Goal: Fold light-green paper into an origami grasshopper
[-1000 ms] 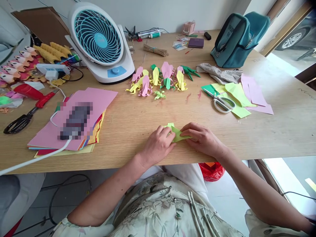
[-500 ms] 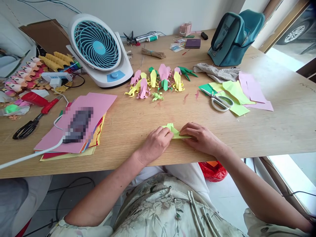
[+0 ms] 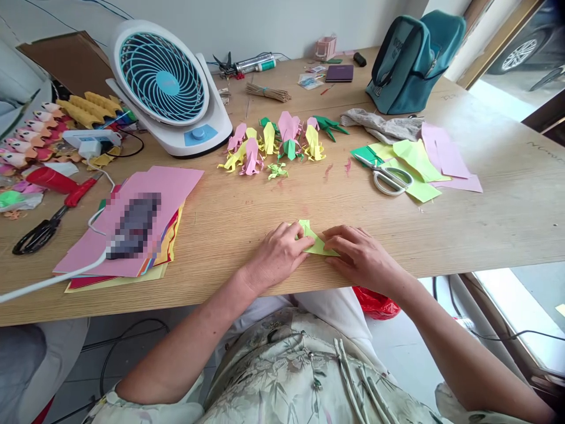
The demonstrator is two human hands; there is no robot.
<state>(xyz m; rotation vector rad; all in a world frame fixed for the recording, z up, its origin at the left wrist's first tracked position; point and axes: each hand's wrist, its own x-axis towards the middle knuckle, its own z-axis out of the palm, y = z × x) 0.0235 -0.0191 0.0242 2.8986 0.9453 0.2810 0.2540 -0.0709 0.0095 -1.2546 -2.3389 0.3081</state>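
Note:
A small folded piece of light green paper (image 3: 318,245) lies on the table near its front edge, partly covered by both hands. My left hand (image 3: 282,250) is closed on its left part, thumb and fingers pressing the folds. At the paper's right end, my right hand (image 3: 357,253) has its fingers bent together over the corner; the fingertips are partly hidden. Beyond the hands stands a group of folded paper figures in pink (image 3: 289,126), yellow (image 3: 312,141) and green, with a small light green one (image 3: 277,171) in front.
To the left are a stack of coloured paper (image 3: 176,179) with a blurred dark object on it, red-and-black scissors (image 3: 66,206) and a fan (image 3: 168,82). On the right lie white-handled scissors (image 3: 391,179), green and pink sheets (image 3: 445,153), a grey cloth (image 3: 379,126) and a teal bag (image 3: 401,70).
The light green paper has shifted: its right end now points lower, toward the table's front edge. Both hands stay on it, the fingers slightly moved. The whole view has shifted a little.

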